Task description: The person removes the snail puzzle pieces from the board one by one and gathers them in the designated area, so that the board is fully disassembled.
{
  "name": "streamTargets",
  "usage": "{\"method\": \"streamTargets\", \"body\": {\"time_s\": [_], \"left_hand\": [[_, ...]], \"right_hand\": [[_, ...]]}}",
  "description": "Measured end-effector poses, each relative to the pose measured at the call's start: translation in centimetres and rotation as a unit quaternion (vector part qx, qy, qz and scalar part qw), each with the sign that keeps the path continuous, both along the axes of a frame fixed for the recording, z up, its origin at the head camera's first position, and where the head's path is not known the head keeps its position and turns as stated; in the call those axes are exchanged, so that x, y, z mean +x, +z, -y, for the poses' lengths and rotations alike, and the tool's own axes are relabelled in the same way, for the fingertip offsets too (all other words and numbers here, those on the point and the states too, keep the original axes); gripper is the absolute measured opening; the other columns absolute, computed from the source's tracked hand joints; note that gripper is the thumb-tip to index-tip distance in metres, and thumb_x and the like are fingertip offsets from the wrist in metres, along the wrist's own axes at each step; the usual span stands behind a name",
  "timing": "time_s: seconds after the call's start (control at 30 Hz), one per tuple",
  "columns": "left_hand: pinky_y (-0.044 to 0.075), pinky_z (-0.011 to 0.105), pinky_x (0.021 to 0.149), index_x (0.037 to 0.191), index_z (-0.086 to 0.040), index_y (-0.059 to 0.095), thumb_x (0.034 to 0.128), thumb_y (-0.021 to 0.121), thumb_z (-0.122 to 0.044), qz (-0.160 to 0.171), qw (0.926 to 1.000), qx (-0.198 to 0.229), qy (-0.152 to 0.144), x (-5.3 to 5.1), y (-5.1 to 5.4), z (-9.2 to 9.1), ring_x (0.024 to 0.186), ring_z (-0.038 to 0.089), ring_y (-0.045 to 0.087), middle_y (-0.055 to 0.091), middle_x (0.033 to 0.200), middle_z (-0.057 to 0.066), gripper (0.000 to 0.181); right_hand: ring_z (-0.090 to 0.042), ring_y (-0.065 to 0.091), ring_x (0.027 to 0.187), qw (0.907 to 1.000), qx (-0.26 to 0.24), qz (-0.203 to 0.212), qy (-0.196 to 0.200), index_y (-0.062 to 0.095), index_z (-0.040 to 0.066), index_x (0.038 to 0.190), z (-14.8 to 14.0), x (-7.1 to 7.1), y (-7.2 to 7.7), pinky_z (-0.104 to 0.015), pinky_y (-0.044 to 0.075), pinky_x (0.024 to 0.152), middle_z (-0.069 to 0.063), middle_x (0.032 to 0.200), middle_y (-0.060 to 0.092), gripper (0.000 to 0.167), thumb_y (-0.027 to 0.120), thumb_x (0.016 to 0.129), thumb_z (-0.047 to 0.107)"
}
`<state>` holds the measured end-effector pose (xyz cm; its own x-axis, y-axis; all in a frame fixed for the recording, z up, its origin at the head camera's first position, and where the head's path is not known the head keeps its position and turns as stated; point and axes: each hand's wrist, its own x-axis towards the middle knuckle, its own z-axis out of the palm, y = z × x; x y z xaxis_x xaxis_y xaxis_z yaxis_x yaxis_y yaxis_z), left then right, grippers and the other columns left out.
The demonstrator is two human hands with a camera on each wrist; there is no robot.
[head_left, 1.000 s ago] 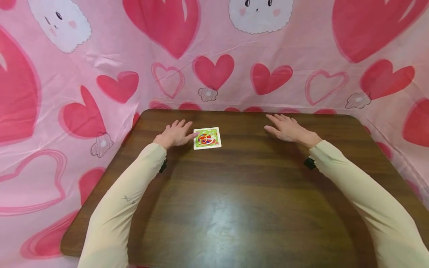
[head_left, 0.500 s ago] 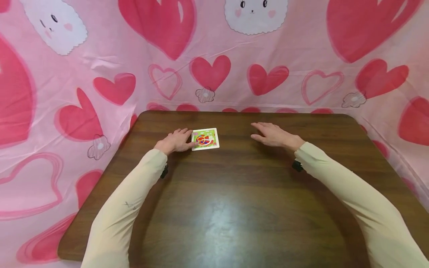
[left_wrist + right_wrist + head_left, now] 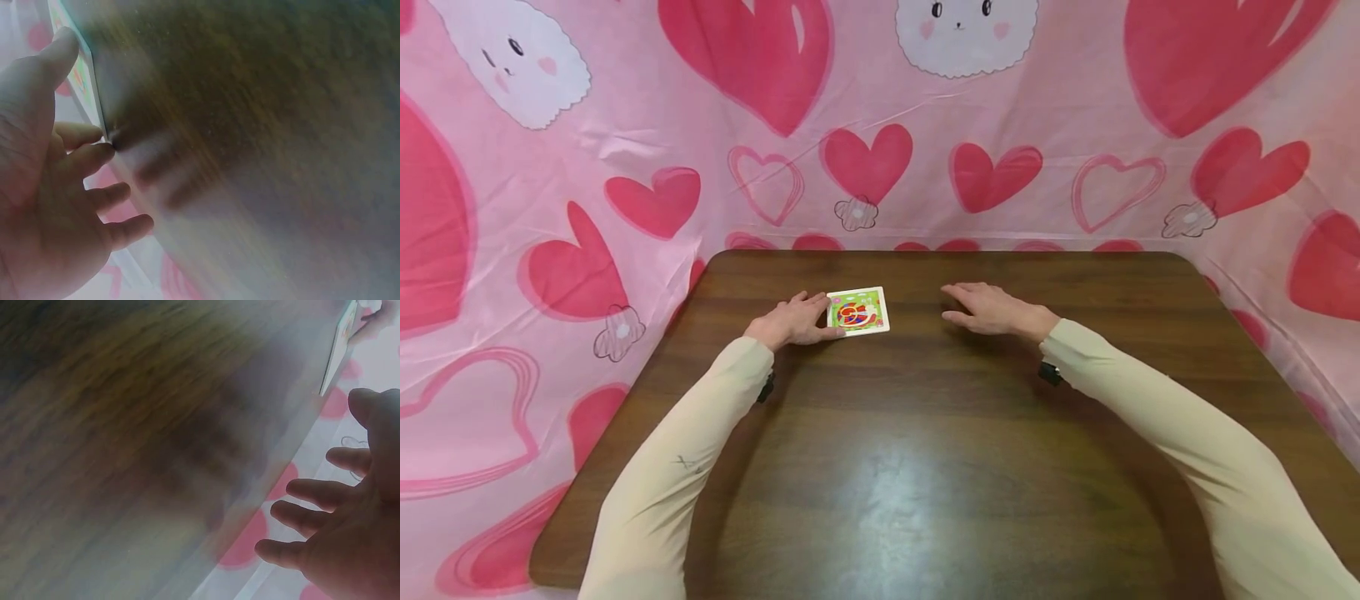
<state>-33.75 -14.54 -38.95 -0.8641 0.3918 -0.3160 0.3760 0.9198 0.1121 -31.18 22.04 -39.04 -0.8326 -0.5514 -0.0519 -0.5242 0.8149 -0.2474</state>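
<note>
A square board (image 3: 868, 312) with a white rim and a colourful snail-like picture on green lies flat at the far left-centre of the wooden table. My left hand (image 3: 793, 322) is at its left side, thumb at the near left corner and fingers by the left edge. In the left wrist view, the thumb (image 3: 61, 53) overlaps the board and two fingertips meet its corner, while the other fingers are spread. To the right of the board, apart from it, my right hand (image 3: 992, 309) hovers with fingers extended and holds nothing.
The brown table (image 3: 925, 433) has rounded corners. A pink cloth (image 3: 1022, 100) printed with hearts hangs behind it and along its sides. Dark straps (image 3: 1049, 372) show at the wrists, below the light sleeves (image 3: 1157, 417).
My right hand has moved left and slightly nearer, toward the board. The left thumb has slid down from over the picture to the near corner. The board stays in place.
</note>
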Motion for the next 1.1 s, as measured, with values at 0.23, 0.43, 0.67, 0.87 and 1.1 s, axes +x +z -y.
{"method": "streamTargets", "body": {"time_s": [0.23, 0.43, 0.67, 0.87, 1.1], "left_hand": [[0.017, 0.063, 0.118, 0.156, -0.013, 0.025, 0.0899, 0.053, -0.066, -0.008, 0.9999, 0.004, -0.008, 0.2, -0.1, -0.4, 0.152, 0.039, 0.011, 0.021, 0.164, 0.009, 0.089], [0.017, 0.061, 0.119, 0.156, -0.015, 0.026, 0.089, 0.054, -0.066, -0.005, 0.9998, 0.015, -0.015, 0.4, 0.0, -1.3, 0.152, 0.038, 0.011, 0.023, 0.164, 0.008, 0.089], [0.018, 0.059, 0.119, 0.154, -0.014, 0.029, 0.0876, 0.056, -0.067, -0.005, 0.9999, 0.002, -0.015, 0.2, 0.2, -2.5, 0.152, 0.036, 0.013, 0.022, 0.164, 0.007, 0.089], [0.019, 0.056, 0.121, 0.156, -0.013, 0.025, 0.0865, 0.056, -0.069, 0.0, 0.9999, 0.002, -0.011, 0.2, 0.2, -3.0, 0.152, 0.035, 0.015, 0.024, 0.164, 0.007, 0.094], [0.028, 0.055, 0.117, 0.155, -0.013, 0.026, 0.0853, 0.057, -0.069, -0.012, 0.9998, 0.007, -0.016, 0.6, 0.0, -4.1, 0.15, 0.034, 0.024, 0.031, 0.16, 0.013, 0.095]], "right_hand": [[-0.042, 0.037, 0.141, 0.9999, -0.003, 0.014, 0.002, 0.035, 0.005, 0.151, 0.6, 0.0, -0.1, -0.057, 0.029, 0.115, -0.024, 0.154, 0.038, 0.064, 0.05, 0.101, 0.042], [-0.042, 0.034, 0.143, 0.9993, 0.012, 0.036, -0.002, 0.034, 0.008, 0.152, 1.5, 0.1, 0.0, -0.06, 0.026, 0.116, -0.023, 0.155, 0.035, 0.066, 0.05, 0.1, 0.046], [-0.045, 0.034, 0.142, 0.9989, 0.026, 0.037, 0.007, 0.035, 0.009, 0.152, 2.4, 0.1, -0.2, -0.064, 0.027, 0.113, -0.024, 0.155, 0.035, 0.067, 0.051, 0.099, 0.047], [-0.045, 0.033, 0.143, 0.9982, 0.044, 0.038, 0.016, 0.036, 0.011, 0.152, 3.3, 0.1, -0.6, -0.065, 0.027, 0.112, -0.023, 0.156, 0.034, 0.067, 0.051, 0.098, 0.049], [-0.045, 0.03, 0.144, 0.9968, 0.06, 0.049, 0.018, 0.034, 0.012, 0.153, 4.2, 0.1, -1.1, -0.066, 0.026, 0.113, -0.022, 0.158, 0.032, 0.068, 0.05, 0.099, 0.049]]}}
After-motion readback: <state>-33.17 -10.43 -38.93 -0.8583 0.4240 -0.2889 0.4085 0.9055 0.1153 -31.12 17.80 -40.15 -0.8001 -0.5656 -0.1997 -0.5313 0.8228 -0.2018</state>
